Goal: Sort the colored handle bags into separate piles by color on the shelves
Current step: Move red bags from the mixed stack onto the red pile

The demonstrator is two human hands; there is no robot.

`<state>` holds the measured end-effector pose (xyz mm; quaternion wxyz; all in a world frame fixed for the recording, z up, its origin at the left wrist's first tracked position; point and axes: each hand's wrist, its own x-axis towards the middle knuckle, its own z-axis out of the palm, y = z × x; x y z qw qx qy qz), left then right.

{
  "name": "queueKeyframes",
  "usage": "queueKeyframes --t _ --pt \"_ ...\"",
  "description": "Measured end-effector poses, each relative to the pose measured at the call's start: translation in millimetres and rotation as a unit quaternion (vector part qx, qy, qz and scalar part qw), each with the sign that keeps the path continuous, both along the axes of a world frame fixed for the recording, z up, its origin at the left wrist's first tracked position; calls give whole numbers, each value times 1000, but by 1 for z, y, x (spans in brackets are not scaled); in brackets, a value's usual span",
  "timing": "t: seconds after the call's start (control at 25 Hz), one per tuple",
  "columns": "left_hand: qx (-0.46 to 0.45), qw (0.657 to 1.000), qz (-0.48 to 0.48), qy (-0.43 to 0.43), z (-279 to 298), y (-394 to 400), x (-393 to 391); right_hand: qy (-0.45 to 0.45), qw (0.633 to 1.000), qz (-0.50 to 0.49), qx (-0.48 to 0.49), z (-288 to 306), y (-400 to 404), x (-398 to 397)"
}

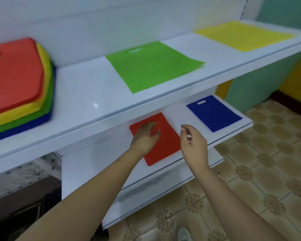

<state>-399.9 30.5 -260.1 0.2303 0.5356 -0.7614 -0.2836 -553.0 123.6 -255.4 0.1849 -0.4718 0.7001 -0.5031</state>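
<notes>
The left hand (145, 136) is resting on the red handle bag (161, 141), fingers loosely curved on its upper part. The right hand (192, 145) is hovering just beside it, fingers relaxed and slightly apart, holding nothing.

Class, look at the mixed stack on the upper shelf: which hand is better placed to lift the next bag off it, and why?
Probably the left hand. It rests on the red bag on the lower shelf, the side nearer the mixed stack at upper left. The right hand hovers farther right, towards the blue bag.

patterned floor tiles (261, 171), teal wall (250, 94)
</notes>
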Motion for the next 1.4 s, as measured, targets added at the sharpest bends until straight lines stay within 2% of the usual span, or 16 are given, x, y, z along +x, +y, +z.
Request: queueKeyframes --t 0.2,0.32,0.56,0.8,0.88,1.04,1.16,1.24,1.32,1.4 --pt "-81 992 -96 19 102 89 72 -7 993 -38 -110 95 65 74" --pt "-144 985 -93 38 155 126 139 -12 988 -21 -152 131 88 129" --pt "-225 972 23 57 226 130 263 2 982 55 -179 166 88 228" --pt "-269 953 139 28 240 63 347 83 976 130 -155 199 26 279" --pt "-285 944 169 -3 244 27 372 107 972 159 -138 213 -7 287" --pt "-270 929 202 -154 261 -51 416 174 958 213 -80 234 -64 301" --pt "-227 912 237 -245 261 -91 439 253 933 255 11 234 -93 307" --pt "-205 889 270 -308 246 -109 449 287 917 268 70 227 -106 308" --pt "-206 866 305 -338 229 -117 457 288 917 263 84 221 -111 310" --pt "-242 859 310 -327 223 -121 460 297 921 243 64 219 -112 312"
